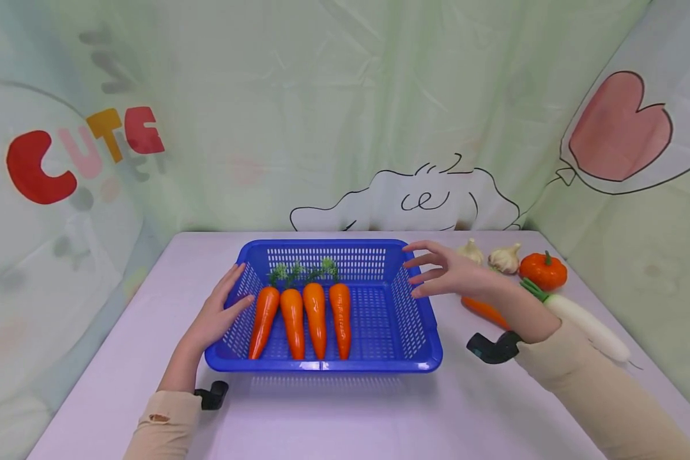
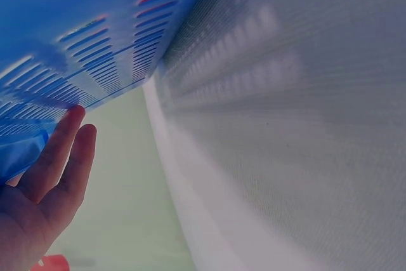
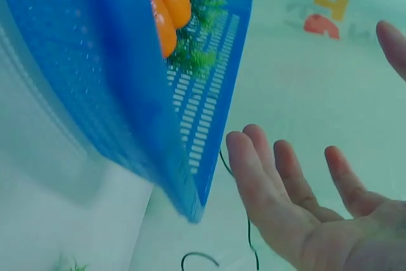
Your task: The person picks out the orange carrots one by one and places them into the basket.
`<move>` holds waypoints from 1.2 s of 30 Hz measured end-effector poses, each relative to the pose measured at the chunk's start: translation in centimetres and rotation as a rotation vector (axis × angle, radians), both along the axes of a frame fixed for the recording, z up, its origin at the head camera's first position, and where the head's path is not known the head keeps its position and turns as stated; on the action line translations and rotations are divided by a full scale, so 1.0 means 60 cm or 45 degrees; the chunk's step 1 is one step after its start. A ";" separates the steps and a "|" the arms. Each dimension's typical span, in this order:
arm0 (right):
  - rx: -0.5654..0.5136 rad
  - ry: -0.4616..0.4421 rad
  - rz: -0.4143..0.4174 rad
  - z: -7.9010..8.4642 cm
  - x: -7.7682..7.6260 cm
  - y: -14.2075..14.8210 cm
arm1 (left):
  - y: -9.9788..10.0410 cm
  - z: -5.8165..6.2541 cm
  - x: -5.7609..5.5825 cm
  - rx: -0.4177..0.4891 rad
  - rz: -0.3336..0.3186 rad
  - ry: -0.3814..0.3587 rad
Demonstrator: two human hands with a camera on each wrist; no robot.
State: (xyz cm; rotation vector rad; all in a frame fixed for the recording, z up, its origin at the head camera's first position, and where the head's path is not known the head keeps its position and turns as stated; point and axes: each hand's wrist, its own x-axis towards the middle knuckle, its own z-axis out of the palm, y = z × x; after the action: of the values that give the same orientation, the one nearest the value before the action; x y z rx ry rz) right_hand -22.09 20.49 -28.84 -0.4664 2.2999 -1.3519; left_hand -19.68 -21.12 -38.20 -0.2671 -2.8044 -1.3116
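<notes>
While carrots [image 1: 315,314] lie in the basket [image 1: 379,366], hands [image 1: 214,314] [image 1: 457,271] flank it, fingers [image 3: 250,169] extended

Blue slotted basket [image 1: 374,365], upright on the table [image 1: 333,425], four green-topped orange carrots [image 1: 315,319] side by side inside

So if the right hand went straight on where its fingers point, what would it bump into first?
Probably the blue basket, at its right rim. The right hand points that way, but depth is unclear; it might pass above the rim.
</notes>
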 end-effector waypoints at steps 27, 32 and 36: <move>-0.022 0.257 -0.004 -0.009 0.027 0.106 | -0.001 -0.003 -0.002 0.003 0.003 0.002; -0.047 0.284 0.002 -0.017 0.030 0.121 | -0.001 -0.004 -0.002 0.009 0.002 0.007; -0.034 0.335 -0.010 -0.024 0.031 0.130 | -0.001 -0.005 -0.002 0.006 0.006 0.006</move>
State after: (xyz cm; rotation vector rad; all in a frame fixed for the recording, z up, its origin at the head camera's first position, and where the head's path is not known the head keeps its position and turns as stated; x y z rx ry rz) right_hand -20.23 28.31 -30.29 -0.6801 2.4963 -1.3982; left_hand -19.78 -21.19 -38.47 -0.2624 -2.7961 -1.3149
